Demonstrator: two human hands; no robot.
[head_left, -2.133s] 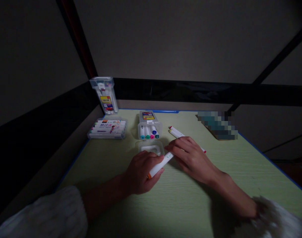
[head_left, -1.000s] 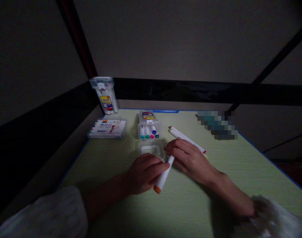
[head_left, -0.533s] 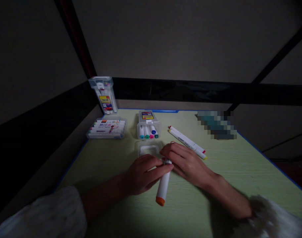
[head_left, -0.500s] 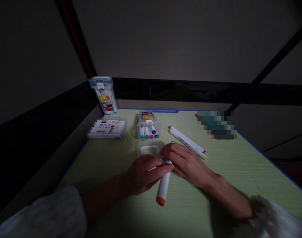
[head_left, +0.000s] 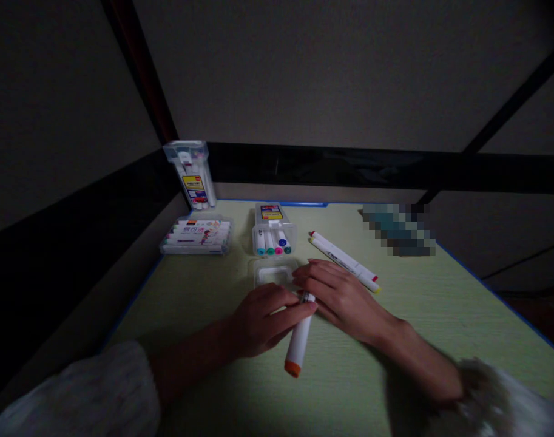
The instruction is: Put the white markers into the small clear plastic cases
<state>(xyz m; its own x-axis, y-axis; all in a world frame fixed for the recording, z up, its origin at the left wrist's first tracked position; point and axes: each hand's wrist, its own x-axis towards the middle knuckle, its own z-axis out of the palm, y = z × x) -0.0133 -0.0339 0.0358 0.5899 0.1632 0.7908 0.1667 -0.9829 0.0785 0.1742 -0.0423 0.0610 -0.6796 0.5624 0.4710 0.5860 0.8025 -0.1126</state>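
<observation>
A white marker with an orange end (head_left: 299, 340) points toward me, tilted above the table. My left hand (head_left: 270, 318) is closed on it, fingers around its upper part. At the marker's far end, the curled fingers of my right hand (head_left: 340, 295) also hold it; that end is hidden by them. Just beyond my hands lies a clear plastic lid (head_left: 274, 273), partly covered by my fingers. Behind it rests an open clear marker case (head_left: 277, 227), its mouth facing me, with several white markers (head_left: 271, 241) inside showing coloured ends.
Two white markers (head_left: 343, 260), with red and yellow ends, lie right of the case. A flat marker box (head_left: 197, 235) lies at the left; an upright marker case (head_left: 195, 176) stands behind it. A pixelated item (head_left: 397, 230) lies at the back right of the green table (head_left: 440, 328).
The marker's orange end has shifted very slightly left and up. Both hands keep nearly the same place, with only a small movement of the right fingers.
</observation>
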